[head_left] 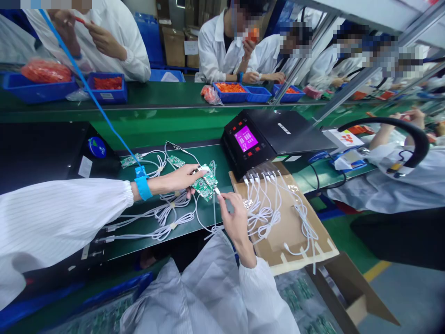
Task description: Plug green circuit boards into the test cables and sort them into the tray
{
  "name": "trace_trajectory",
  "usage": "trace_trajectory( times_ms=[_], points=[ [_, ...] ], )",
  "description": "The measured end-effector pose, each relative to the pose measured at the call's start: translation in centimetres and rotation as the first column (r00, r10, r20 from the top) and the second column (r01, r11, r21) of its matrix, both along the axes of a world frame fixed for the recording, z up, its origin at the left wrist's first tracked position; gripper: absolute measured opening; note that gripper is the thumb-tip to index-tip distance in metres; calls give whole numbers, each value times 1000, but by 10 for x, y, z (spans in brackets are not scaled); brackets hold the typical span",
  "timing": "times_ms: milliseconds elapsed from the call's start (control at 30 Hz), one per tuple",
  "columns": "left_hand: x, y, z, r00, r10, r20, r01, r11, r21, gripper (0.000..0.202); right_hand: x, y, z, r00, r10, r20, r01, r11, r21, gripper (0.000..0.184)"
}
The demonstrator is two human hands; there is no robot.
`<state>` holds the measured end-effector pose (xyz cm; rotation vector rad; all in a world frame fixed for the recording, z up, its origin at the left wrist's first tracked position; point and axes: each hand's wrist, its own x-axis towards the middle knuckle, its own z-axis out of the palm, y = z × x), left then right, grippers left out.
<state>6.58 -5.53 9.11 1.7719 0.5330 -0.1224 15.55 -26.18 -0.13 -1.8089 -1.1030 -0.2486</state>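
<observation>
My left hand (pixel 189 178), with a blue wrist strap (pixel 143 187) on its wrist, is closed on green circuit boards (pixel 206 189) held above the bench; how many I cannot tell. At the boards' right edge, my right hand (pixel 233 215) pinches the white plug of a cable (pixel 217 190). The plug meets the board's edge; whether it is fully seated I cannot tell. Behind my left hand another green board (pixel 176 161) lies on the bench, and one more board (pixel 130 160) lies farther left. Bundled white cables (pixel 174 208) lie below my left forearm.
A black tester (pixel 248 139) with a lit magenta screen stands ahead right, white cables (pixel 264 213) running from it over a cardboard sheet (pixel 285 246). At left is a black box (pixel 45 153). Co-workers sit across, behind blue bins (pixel 107 95). A blue cord (pixel 86 86) hangs diagonally.
</observation>
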Motion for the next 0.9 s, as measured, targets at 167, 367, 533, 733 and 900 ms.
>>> trace_trajectory(
  times_ms=[167, 367, 533, 733, 900],
  points=[
    [-1, 5, -4, 1000, -8, -21, 8, 1000, 6, 41, -14, -46, 6, 892, 276, 358, -207, 953, -219, 19],
    [-3, 10, -14, 995, -80, -60, 85, 993, 78, 45, -35, -74, -30, 666, 589, 458, -241, 751, -615, 21],
    [-3, 4, -11, 994, -81, -67, 87, 991, 102, 41, -31, -64, -45, 658, 561, 502, -208, 777, -594, 18],
    [-1, 3, -5, 997, -64, -48, 69, 991, 111, 38, -24, -63, -25, 769, 491, 409, -301, 843, -445, 28],
    [-4, 1, -8, 989, -141, -51, 148, 967, 205, 38, -13, -47, -7, 979, 205, 10, -205, 979, -17, 21]
  ],
)
